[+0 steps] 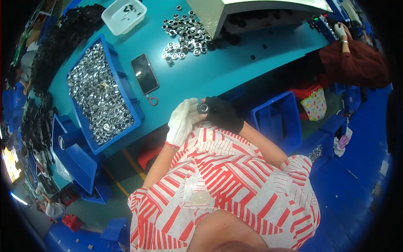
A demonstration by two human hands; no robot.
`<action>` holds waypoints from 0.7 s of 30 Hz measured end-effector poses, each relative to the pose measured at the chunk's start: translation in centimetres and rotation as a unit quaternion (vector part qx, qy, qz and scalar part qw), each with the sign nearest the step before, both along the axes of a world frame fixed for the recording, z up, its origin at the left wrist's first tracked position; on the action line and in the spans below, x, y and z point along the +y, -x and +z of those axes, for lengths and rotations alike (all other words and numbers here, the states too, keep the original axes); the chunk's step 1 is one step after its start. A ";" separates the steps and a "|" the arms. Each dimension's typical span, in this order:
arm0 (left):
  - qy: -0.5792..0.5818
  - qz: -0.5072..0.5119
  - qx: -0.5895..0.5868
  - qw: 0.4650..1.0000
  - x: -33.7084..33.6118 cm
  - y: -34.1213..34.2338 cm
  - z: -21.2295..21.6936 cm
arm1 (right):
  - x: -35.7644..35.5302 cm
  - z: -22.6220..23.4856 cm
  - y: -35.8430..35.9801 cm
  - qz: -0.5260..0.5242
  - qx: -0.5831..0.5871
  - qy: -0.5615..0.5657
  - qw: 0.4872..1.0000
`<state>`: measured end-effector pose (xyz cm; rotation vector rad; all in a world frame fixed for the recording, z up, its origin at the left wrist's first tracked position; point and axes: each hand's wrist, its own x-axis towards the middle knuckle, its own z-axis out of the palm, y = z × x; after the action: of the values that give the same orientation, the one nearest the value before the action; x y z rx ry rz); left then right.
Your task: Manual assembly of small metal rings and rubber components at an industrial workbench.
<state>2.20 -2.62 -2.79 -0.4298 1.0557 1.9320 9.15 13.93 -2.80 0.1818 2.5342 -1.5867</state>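
A small round black part with a shiny metal ring at its centre (203, 108) is held between my two hands, close in front of my body at the table's near edge. My left hand (180, 122), in a white glove, has its fingers closed against the part's left side. From the right, my right hand (224, 114), in a black glove, grips the same part; some fingertips show bare. Several similar round parts (184, 35) lie loose on the teal table beyond. To the left, a blue crate (136, 110) is full of shiny round metal pieces (98, 88).
A phone (145, 74) and red-handled scissors (153, 101) lie beside the crate. Behind are a white tray (115, 27) and a metal housing (210, 14). Blue bins (289, 113) and a patterned bag (314, 105) stand at right, near another person (354, 63).
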 end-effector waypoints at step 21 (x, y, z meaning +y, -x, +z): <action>0.105 -0.006 0.009 0.994 -1.7 -1.4 -5.2 | 12.4 -15.2 -5.0 -0.378 0.007 0.056 0.924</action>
<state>3.56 -4.33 -8.02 -0.5220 1.2753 1.8239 14.12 26.36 -18.04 1.2648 2.5056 -1.9387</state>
